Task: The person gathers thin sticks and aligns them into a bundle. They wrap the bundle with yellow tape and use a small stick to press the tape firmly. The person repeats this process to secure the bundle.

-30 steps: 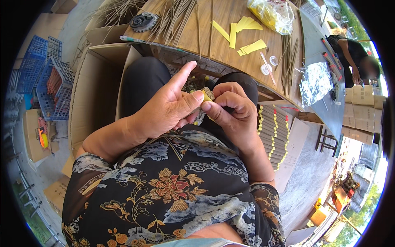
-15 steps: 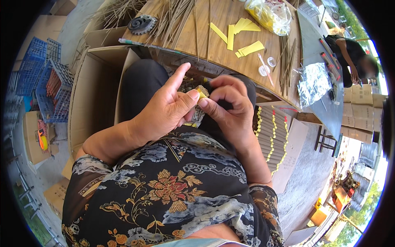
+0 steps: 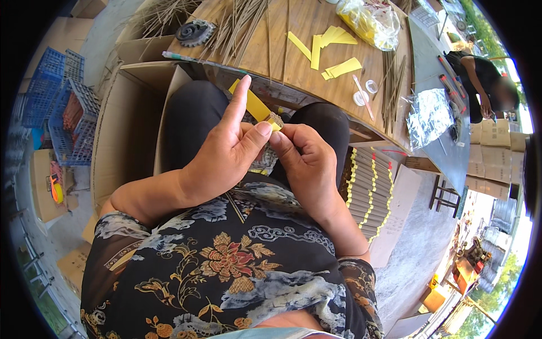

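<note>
Above my lap, my left hand (image 3: 217, 152) holds a bundle of thin brown sticks (image 3: 275, 120), seen almost end-on. Its index finger points outward, and the thumb presses near the bundle's end. A yellow paper strip (image 3: 252, 103) wraps part of the bundle, its loose length slanting up and left behind the index finger. At the same end, my right hand (image 3: 307, 158) is closed, thumb and fingers pinching the yellow paper against the sticks. Most of the bundle is hidden by my hands. More yellow strips (image 3: 337, 37) lie fanned on the wooden table (image 3: 302, 53).
Loose brown sticks (image 3: 240, 28) and a black toothed wheel (image 3: 195, 34) lie on the table, beside a bag of yellow material (image 3: 368, 22). An open cardboard box (image 3: 132, 127) stands at my left. Yellow-banded bundles (image 3: 370, 189) are stacked at my right. Another person (image 3: 480, 85) works far right.
The yellow strip's loose length now shows, slanting up and left from the bundle. My right hand's fingers have curled down and closed in at the bundle's end.
</note>
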The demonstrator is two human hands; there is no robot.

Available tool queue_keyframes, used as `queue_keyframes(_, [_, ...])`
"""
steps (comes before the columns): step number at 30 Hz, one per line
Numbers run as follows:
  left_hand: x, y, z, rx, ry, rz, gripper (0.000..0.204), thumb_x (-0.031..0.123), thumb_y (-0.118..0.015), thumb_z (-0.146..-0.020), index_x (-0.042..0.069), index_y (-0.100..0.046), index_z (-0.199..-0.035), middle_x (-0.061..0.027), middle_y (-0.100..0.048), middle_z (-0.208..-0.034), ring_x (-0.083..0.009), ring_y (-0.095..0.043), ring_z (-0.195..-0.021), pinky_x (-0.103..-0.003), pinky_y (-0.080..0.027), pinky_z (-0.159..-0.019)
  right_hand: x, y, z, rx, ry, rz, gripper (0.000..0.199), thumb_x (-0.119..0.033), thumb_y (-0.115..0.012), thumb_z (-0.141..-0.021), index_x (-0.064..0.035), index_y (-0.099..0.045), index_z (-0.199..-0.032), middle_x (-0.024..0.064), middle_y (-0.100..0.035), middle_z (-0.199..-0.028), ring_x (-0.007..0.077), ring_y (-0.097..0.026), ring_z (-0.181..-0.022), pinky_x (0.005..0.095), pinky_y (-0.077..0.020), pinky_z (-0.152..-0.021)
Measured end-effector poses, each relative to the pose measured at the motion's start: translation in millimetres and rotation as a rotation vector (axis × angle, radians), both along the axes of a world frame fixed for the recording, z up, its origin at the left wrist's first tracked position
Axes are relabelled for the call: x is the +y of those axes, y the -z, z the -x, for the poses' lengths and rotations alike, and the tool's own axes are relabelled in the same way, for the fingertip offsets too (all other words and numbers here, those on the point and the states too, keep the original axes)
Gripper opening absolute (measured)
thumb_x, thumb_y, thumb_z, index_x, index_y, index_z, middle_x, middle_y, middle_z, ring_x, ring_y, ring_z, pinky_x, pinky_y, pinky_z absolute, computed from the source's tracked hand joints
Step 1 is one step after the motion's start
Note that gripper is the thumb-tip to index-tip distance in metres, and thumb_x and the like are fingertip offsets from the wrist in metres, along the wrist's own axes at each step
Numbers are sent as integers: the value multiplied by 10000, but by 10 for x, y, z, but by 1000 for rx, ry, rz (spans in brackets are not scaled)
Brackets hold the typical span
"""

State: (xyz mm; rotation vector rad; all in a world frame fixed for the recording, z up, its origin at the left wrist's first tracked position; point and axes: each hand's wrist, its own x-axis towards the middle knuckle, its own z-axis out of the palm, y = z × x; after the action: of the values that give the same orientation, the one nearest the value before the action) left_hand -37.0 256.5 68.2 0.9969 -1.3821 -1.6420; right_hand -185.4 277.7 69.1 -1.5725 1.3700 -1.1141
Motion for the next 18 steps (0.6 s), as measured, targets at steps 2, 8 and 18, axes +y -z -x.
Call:
queue_keyframes(2, [4, -24, -6, 24, 23, -20, 683, 158, -446, -919, 14, 44, -1372, -6, -493, -674, -35, -427, -606, -176, -379, -551, -12, 30, 34, 2, -47, 4, 131, -131, -595, -818, -5, -590, -854, 99, -554, -728, 211, -536, -678, 300, -434, -618])
queue_keyframes(8, [-3, -71, -59, 119, 165, -103, 712, 191, -430, -925, 61, 111, -1369, -19, -484, -660, -40, -424, -558, -174, -374, -505, 3, 197, 62, -501, -230, -187, 171, -124, -564, -853, 24, -548, -937, 69, -521, -867, 120, -541, -744, 248, -441, -686])
queue_keyframes(18, [-25, -29, -111, 193, 380, -320, 784, 308, -477, -899, 123, 118, -1376, -39, -486, -720, -51, -425, -532, -164, -362, -431, -132, 122, 361, -450, -541, -126, 208, -132, -638, -794, 18, -553, -909, 46, -493, -859, 115, -499, -802, 234, -402, -711])
